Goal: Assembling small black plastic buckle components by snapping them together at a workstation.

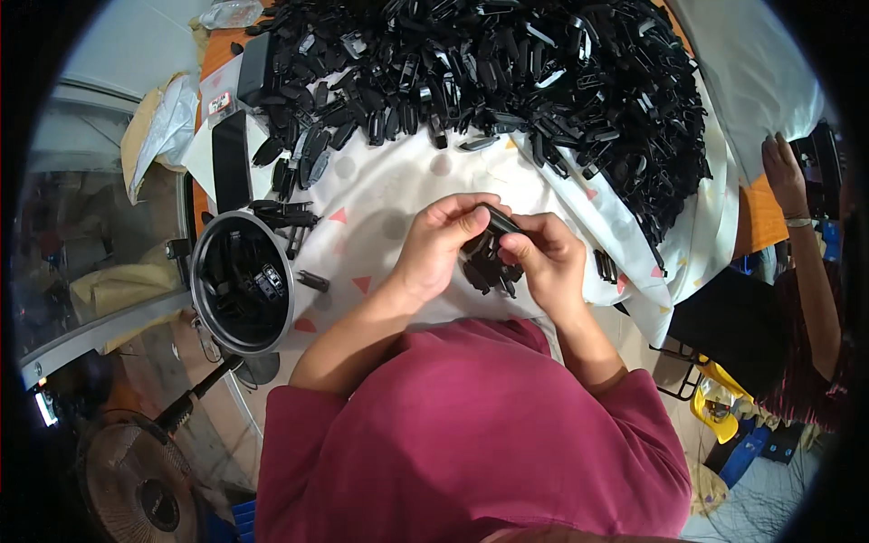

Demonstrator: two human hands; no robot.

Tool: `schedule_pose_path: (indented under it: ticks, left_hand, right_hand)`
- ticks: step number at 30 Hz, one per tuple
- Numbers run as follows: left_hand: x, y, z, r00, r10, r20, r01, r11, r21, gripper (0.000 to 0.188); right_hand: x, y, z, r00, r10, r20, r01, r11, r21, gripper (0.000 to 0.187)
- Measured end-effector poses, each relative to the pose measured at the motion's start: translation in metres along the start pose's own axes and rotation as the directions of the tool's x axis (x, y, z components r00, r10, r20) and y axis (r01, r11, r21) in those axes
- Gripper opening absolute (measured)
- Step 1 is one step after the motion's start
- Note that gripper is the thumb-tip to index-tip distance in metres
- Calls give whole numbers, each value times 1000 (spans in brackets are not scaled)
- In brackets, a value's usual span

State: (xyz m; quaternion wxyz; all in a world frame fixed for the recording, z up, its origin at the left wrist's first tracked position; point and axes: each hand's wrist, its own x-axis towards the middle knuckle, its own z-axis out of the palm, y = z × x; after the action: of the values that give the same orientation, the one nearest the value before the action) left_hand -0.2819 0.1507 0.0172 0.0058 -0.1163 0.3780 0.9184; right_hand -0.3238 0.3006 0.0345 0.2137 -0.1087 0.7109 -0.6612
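Between both hands, over the near middle of the cloth, is a small, dark, elongated black plastic piece (501, 219); its exact kind is too small to tell. My left hand (441, 242) pinches its left end with thumb and fingers. At its right end the fingers of my right hand (552, 261) are closed on it. Just below the fingers lies a little cluster of black plastic parts (490, 274), partly covered by my hands. A great heap of similar black and grey parts (507, 77) spreads over the far side of the table.
A round bowl (289, 303) with black parts inside stands at the left, a loose part (313, 281) beside it. Beyond it lies a black phone (232, 163). A fan (145, 484) stands lower left. Another person's hand (786, 176) is at the far right, by a pale sheet (742, 72).
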Motion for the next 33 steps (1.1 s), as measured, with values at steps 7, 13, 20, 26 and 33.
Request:
schedule_pose_path:
  ticks: [7,13,20,26,33]
  left_hand:
    - [76,3,-24,832,529,168,-178,-33,984,12]
    - [118,-7,-5,852,436,289,-106,-398,911,15]
    - [117,-4,-12,860,439,261,-130,-305,943,15]
    - [72,17,9,982,54,-181,87,720,688,22]
    - [31,28,26,995,-27,92,-12,917,399,34]
  right_hand:
    - [6,21,-78,978,-122,-168,-23,741,-671,22]
    - [-2,30,-66,978,-151,145,192,369,-909,29]
    - [7,22,-68,981,17,-194,-137,770,-623,20]
    - [24,3,-49,999,22,-46,-16,991,135,33]
    - [35,-26,-12,996,-83,19,71,940,335,48]
